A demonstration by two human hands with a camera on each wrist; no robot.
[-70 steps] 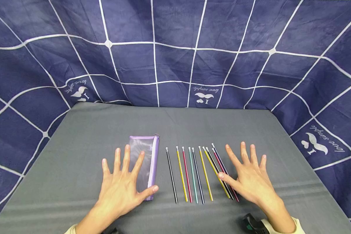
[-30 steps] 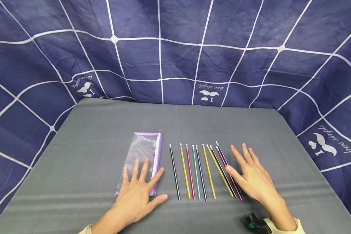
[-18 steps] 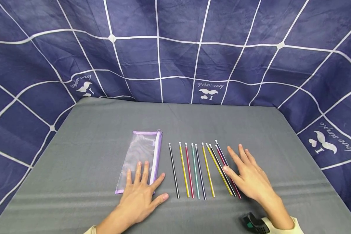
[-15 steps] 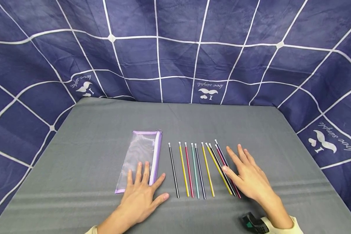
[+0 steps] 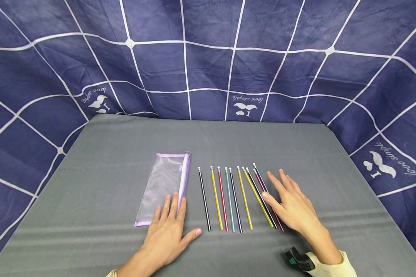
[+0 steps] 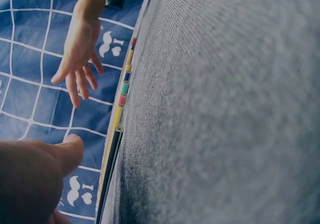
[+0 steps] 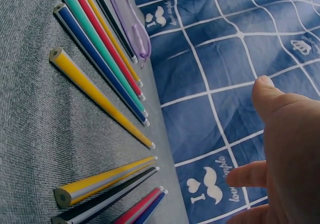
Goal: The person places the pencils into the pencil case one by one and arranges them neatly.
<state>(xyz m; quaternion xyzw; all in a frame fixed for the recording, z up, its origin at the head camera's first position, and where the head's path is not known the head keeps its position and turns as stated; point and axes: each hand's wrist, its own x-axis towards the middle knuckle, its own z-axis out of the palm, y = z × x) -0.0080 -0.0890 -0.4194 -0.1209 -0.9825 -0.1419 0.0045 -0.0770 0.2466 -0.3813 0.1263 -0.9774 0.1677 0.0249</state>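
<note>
pouch [image 5: 162, 185]: purple-trimmed | pencils [image 5: 235, 200]: black, yellow, red, teal, navy | drape [image 5: 208, 69]: white-gridded blue

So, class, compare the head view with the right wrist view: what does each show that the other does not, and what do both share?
Only the head view shows the back of the left hand and the black device beside the right cream sleeve.

Only the right wrist view shows dark cores in flat ends of the pencils, too small to see from the head.

Both show pencils, the right hand, part of the purple pouch, the grey tabletop and blue cloth.
</note>
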